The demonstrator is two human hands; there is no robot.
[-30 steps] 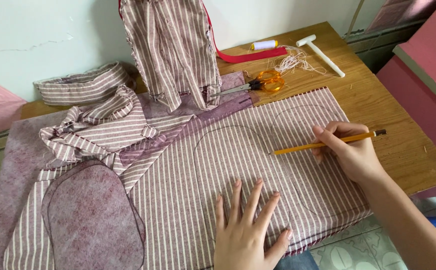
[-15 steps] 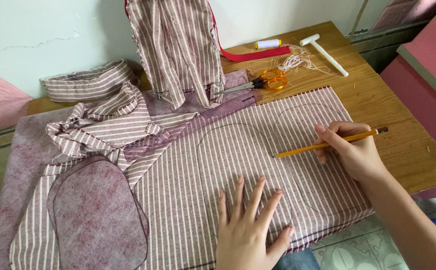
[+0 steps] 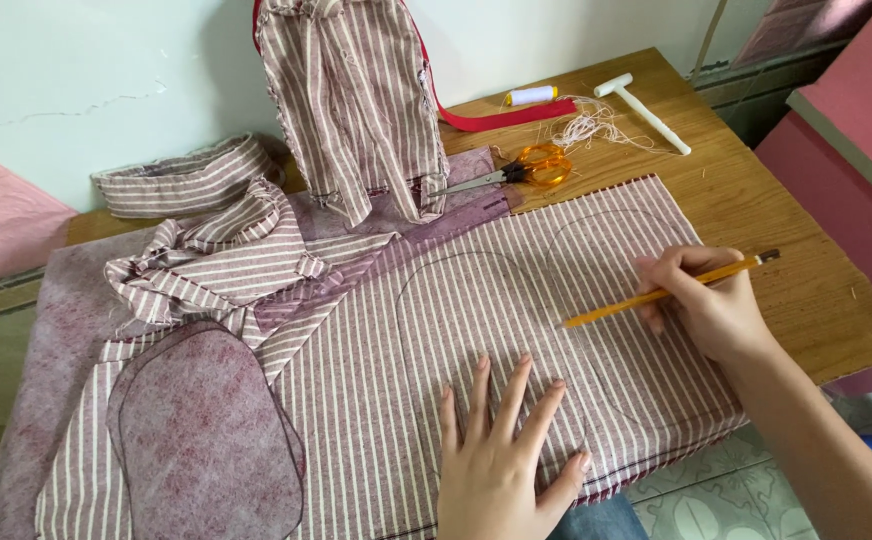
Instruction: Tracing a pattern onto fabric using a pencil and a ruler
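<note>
The right hand (image 3: 711, 310) was closed around a yellow pencil (image 3: 656, 295). The fingers pinched it near the middle. The pencil lay low and long, almost flat over the cloth. Its long line ran from the lower left up to the upper right. The sharp tip pointed left and a little down, and it touched the striped cloth (image 3: 516, 300) or sat just above it; I could not tell which. The dark back end stuck out past the hand, over the wooden table (image 3: 776, 230).

The left hand (image 3: 506, 450) was open. Its fingers were spread wide and pressed flat on the striped cloth, near the front edge. The fingers pointed away from the person.

The pencil tip was between two round shapes drawn on the cloth. The stripes ran from the front of the table toward the wall, so the pencil lay across them.

Orange scissors (image 3: 526, 168) lay behind the cloth, with the blades pointing left. A white spool of thread (image 3: 531, 96) and a white hammer (image 3: 644, 112) lay farther back. A speckled pink oval piece (image 3: 201, 430) lay on the left.
</note>
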